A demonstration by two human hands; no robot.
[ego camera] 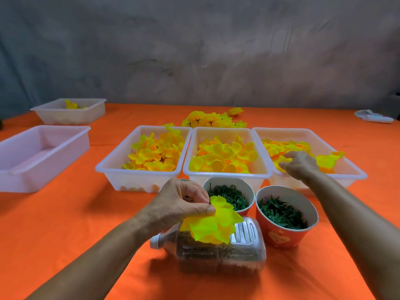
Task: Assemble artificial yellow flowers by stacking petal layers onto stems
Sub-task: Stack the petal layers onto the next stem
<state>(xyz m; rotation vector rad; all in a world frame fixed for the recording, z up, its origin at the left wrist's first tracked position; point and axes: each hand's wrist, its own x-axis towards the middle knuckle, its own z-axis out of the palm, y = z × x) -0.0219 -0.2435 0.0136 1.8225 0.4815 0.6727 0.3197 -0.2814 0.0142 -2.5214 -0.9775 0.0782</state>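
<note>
A: Step in hand, by my reading: mid-stack. Left hand (181, 204) pinches a thin dark green stem (210, 193) with bright yellow fabric petal layers (211, 224) already threaded on; the stem tip pokes up above the fingers, petals fan out below and to the right of the thumb

B: And the right hand (299, 164)?

A: Reached forward into the white plastic tray of yellow-orange petals (355, 169), the rightmost of three side by side. Fingers curled down onto the pile; whether a petal is actually pinched I cannot tell, the fingertips are buried in yellow

B: So it's fetching the next layer

A: Likely. Next move calls for lifting one single petal piece clear, bringing it back to the left hand, and finding its centre hole with the stem tip. Left hand has to hold the stem steady and upright

B: Anything near the left hand?

A: Directly under it, a clear plastic jug lying on its side with dark contents (216, 254). Just beyond its fingers, a paper cup of green rings (234, 194); to the right of that, a red paper cup of dark green leafy caps (283, 215). Finished yellow flowers (213, 120) lie far ahead, beyond the trays, on the orange tablecloth (65, 224)
</note>
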